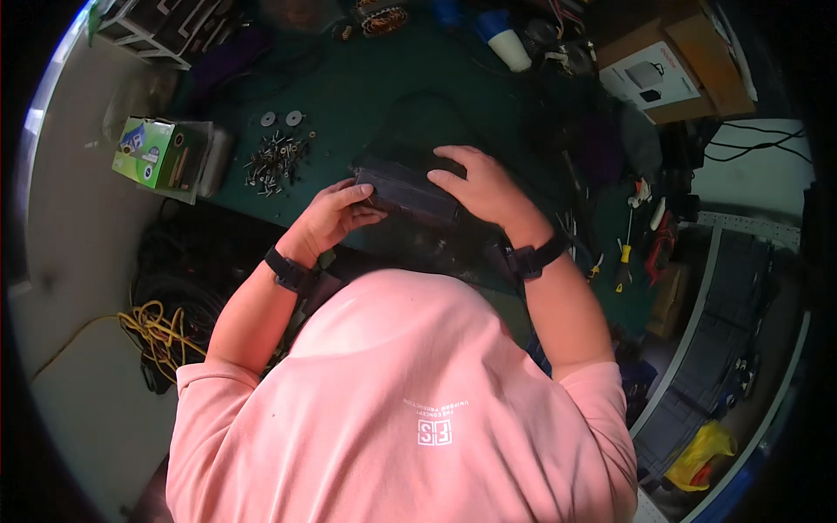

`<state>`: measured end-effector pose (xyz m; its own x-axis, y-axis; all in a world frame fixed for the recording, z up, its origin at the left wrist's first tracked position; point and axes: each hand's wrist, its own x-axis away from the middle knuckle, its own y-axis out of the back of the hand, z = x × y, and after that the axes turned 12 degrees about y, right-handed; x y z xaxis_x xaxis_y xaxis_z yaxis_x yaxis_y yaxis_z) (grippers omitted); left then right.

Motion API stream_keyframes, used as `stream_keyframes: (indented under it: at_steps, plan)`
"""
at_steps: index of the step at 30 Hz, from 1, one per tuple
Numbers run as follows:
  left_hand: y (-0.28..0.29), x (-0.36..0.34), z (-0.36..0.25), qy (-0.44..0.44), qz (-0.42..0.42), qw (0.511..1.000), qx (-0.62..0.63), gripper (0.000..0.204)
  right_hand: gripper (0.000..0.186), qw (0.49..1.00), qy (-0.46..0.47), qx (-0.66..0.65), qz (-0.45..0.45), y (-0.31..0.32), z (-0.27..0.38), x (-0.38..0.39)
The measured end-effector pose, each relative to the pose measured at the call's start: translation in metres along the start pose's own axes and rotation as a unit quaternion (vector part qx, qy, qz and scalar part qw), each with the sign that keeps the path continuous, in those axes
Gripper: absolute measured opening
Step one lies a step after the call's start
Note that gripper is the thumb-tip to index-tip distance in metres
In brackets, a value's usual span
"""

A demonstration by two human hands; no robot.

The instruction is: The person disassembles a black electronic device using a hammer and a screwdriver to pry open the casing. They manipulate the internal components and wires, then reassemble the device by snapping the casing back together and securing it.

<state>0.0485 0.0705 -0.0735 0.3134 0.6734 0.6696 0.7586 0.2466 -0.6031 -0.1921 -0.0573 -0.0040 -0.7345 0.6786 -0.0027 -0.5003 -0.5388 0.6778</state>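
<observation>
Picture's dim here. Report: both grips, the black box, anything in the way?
Left grip closed on black box, left end; right grip open at right end. Box near front of green worktop. Loose screws off left, apart from box.

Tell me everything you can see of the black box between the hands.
The box is long and dark, with flat faces and straight edges; its material is unclear. It lies crosswise, right end slightly nearer the person. The left hand grips its left end, thumb against a face; the right hand is at its right end, partly covering it. It's at the near side of the green table; whether it rests there is unclear.
</observation>
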Motion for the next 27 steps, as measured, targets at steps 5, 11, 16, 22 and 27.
stream_keyframes:
  at_steps: [5, 11, 16, 22, 27]
  plan:
    - [-0.009, -0.001, -0.009, 0.003, -0.030, 1.000, 0.005, 0.039, 0.094, 0.996, 0.053, 0.042, 0.051, 0.005, 0.016, 0.035]
    - [-0.024, 0.017, -0.034, 0.048, -0.138, 0.967, -0.209, 0.047, 0.078, 0.999, -0.003, 0.047, -0.008, -0.024, 0.010, 0.046]
    - [-0.020, 0.023, -0.038, 0.078, -0.133, 0.945, -0.289, 0.055, 0.067, 0.992, 0.093, 0.071, -0.037, -0.021, 0.004, 0.040]
    - [-0.030, 0.017, -0.013, 0.063, -0.148, 0.957, -0.241, 0.060, 0.063, 0.991, 0.102, 0.071, -0.046, -0.010, -0.005, 0.034]
    - [-0.037, 0.016, -0.019, 0.096, -0.135, 0.950, -0.266, 0.061, 0.071, 0.995, 0.081, 0.045, -0.039, -0.012, -0.016, 0.041]
